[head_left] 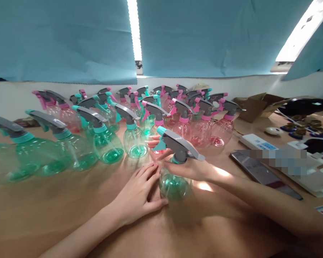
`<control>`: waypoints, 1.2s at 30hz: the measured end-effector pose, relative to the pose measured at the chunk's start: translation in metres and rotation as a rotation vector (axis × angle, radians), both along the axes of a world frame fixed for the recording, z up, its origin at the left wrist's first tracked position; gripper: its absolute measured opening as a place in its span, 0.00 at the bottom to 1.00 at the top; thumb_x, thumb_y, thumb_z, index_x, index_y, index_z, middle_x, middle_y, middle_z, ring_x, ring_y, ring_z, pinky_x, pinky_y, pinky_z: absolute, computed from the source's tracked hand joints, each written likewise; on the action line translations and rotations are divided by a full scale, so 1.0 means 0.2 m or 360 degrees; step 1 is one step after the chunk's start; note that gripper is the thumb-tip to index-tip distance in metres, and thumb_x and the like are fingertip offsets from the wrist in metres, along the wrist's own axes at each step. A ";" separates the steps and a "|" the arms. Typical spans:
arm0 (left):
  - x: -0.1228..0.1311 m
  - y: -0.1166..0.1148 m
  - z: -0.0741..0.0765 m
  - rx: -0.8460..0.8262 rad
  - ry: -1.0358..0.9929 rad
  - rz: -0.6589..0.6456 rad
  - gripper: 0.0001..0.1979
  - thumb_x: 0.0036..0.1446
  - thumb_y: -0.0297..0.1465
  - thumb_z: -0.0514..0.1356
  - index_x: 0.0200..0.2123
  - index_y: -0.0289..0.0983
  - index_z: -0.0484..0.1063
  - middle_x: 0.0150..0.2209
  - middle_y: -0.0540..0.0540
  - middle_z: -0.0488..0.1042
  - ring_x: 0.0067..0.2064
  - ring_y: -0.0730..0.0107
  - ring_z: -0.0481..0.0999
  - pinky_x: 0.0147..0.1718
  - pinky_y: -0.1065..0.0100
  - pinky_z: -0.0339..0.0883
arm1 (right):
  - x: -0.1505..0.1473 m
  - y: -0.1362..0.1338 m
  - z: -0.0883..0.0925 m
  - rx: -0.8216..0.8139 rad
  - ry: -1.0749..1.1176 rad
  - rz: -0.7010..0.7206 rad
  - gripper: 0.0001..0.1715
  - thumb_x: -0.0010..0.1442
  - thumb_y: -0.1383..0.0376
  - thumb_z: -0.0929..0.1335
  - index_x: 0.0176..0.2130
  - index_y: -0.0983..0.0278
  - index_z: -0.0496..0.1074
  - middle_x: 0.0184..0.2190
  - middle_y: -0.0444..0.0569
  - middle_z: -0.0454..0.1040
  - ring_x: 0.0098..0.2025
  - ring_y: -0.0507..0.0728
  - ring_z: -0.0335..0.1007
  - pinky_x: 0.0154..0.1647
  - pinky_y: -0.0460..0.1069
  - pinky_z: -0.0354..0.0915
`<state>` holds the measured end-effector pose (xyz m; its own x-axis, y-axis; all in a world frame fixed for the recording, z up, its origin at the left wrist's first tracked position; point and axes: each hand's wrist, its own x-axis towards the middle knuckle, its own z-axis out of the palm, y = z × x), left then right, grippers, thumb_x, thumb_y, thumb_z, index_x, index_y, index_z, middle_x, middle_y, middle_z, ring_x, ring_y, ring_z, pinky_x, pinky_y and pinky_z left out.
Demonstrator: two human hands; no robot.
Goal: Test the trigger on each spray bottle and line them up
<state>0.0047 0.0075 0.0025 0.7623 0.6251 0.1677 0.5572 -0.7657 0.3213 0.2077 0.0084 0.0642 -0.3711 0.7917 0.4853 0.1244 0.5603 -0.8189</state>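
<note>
A green spray bottle (174,184) with a grey and teal trigger head (179,143) stands upright on the wooden table (56,208). My right hand (185,166) is wrapped round its neck just under the head. My left hand (138,193) lies flat on the table with fingers stretched out, its thumb touching the bottle's left side near the base.
Several green bottles (107,143) and pink bottles (204,125) with trigger heads stand in rows behind. To the right lie a dark phone (261,173), white boxes (258,142), a cardboard box (254,105) and small items. Blue curtains hang behind.
</note>
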 end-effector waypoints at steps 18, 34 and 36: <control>0.02 -0.01 0.04 -0.0081 0.0018 0.0005 0.32 0.55 0.47 0.62 0.59 0.40 0.63 0.63 0.37 0.59 0.63 0.43 0.57 0.58 0.44 0.54 | 0.03 0.00 -0.05 0.0044 -0.0148 -0.0048 0.07 0.55 0.66 0.70 0.38 0.57 0.71 0.38 0.45 0.77 0.39 0.56 0.76 0.41 0.52 0.75; 0.00 -0.01 0.00 0.0016 0.0009 -0.0004 0.32 0.56 0.49 0.60 0.58 0.38 0.64 0.62 0.36 0.60 0.63 0.43 0.56 0.59 0.46 0.55 | 0.03 0.00 -0.03 0.0054 -0.0060 0.0060 0.25 0.52 0.71 0.67 0.50 0.55 0.67 0.50 0.45 0.73 0.37 0.55 0.75 0.41 0.52 0.74; 0.00 -0.01 0.00 0.0015 0.0023 -0.0006 0.32 0.56 0.50 0.60 0.58 0.37 0.64 0.62 0.35 0.60 0.63 0.43 0.56 0.59 0.46 0.54 | 0.03 0.00 -0.04 0.0046 -0.0049 0.0092 0.31 0.52 0.71 0.67 0.55 0.55 0.64 0.50 0.46 0.73 0.36 0.55 0.75 0.40 0.52 0.74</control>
